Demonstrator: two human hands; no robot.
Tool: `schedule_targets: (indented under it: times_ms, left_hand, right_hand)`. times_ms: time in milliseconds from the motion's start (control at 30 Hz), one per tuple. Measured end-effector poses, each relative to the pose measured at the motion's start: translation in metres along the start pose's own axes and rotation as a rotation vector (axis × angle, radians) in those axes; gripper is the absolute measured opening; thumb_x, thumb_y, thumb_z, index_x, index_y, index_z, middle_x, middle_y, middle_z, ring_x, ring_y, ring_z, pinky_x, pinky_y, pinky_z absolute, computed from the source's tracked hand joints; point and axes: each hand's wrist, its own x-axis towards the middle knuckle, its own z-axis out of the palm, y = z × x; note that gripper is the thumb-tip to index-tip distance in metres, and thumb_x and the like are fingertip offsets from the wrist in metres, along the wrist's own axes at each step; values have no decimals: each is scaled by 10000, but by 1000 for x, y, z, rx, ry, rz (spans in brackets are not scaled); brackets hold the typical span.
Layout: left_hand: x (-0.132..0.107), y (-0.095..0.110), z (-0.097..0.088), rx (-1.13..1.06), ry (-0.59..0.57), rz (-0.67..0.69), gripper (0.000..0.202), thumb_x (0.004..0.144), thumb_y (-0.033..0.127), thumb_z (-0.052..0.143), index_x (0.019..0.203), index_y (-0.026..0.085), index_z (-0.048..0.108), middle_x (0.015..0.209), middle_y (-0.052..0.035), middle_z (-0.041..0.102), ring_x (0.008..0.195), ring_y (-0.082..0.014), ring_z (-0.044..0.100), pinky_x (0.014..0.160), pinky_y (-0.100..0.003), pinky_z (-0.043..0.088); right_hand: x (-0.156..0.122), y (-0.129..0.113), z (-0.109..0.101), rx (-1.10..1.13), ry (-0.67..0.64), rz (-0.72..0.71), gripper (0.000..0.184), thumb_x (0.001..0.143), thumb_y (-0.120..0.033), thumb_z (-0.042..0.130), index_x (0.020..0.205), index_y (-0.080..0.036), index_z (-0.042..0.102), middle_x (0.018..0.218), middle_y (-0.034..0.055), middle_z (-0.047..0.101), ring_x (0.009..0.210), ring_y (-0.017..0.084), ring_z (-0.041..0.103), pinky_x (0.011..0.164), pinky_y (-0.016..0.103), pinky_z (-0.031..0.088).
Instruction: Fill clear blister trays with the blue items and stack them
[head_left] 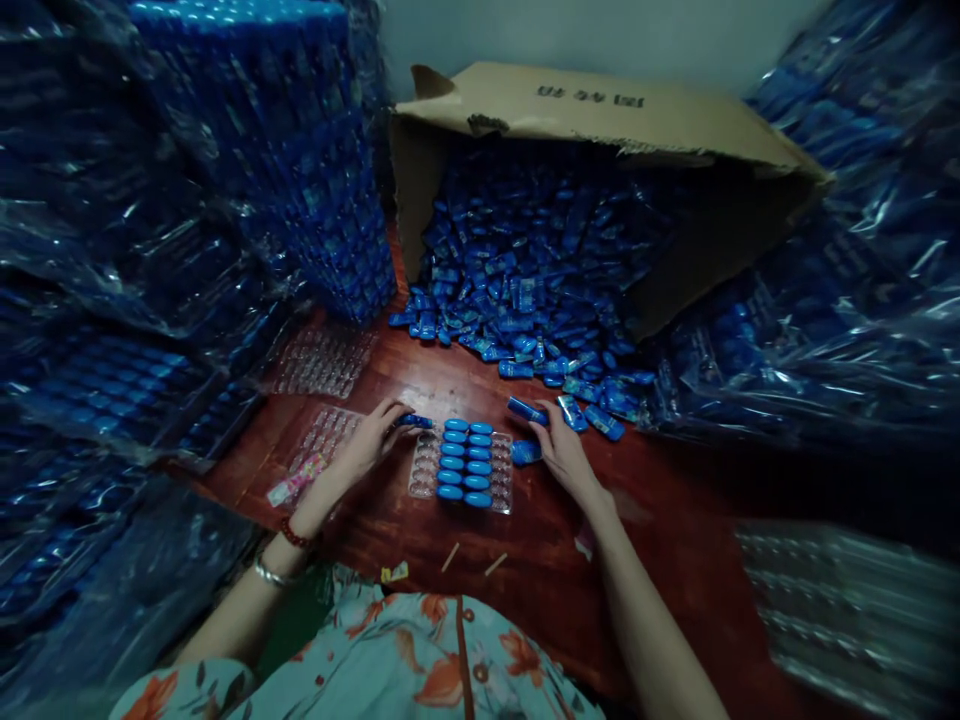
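A clear plastic tray [501, 478] lies on the red-brown wooden floor [420, 380] in front of me, with two columns of small blue items [465, 462] seated in its pockets. My left hand [373, 443] is closed on one blue item [415, 421] at the tray's upper left corner. My right hand [559, 445] rests at the tray's right edge, fingers curled around blue items [526, 410], one above and one below the fingers.
A tipped cardboard box [600, 110] spills a heap of loose blue items [525, 300] onto the floor behind the tray. Empty clear trays [324, 360] lie at left. Plastic-wrapped stacks of filled trays [285, 150] wall both sides.
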Motion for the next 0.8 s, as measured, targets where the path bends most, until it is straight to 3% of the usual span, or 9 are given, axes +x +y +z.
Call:
schedule_targets:
  times_ms: [133,233,367,633,800]
  left_hand:
    - [3,5,11,103,-48,10,236,919,193,368,1092,182,528,972,-51,516,852,-144,540,760,-259,456]
    - [10,12,13,219,-142,25,231,914,170,352,1022,174,557,904,-44,505,818,-153,505,734,-262,439]
    - [20,18,12,343,-243,12,203,903,159,367,967,171,560,907,-47,500,803,-161,493,717,-265,427]
    - [36,29,8,510,-381,18,284,835,35,371,1011,152,561,1113,-100,517,939,-187,526,794,-288,457]
    - [48,56,4,566,-579,62,317,848,2,324,1030,95,566,1160,-160,531,955,-222,570,792,-322,483]
  right_hand:
    - [-26,-12,-7,141,61,142,307,874,-405,464,1076,-183,530,941,64,646,815,195,621,740,325,494]
    - [-36,-19,-4,161,92,111,267,869,-399,482,1011,-193,576,949,59,654,845,192,623,755,316,495]
    - [-35,-27,6,48,93,-9,259,908,-323,426,1078,-190,570,1012,84,640,921,204,604,825,340,479]
    - [-9,-67,-8,-589,-385,-163,381,872,-52,330,1182,-141,534,1014,117,609,921,229,550,824,350,438]
    - [5,-87,-9,-695,-493,-252,303,871,-39,340,1047,-104,578,967,132,612,897,230,555,821,347,419]
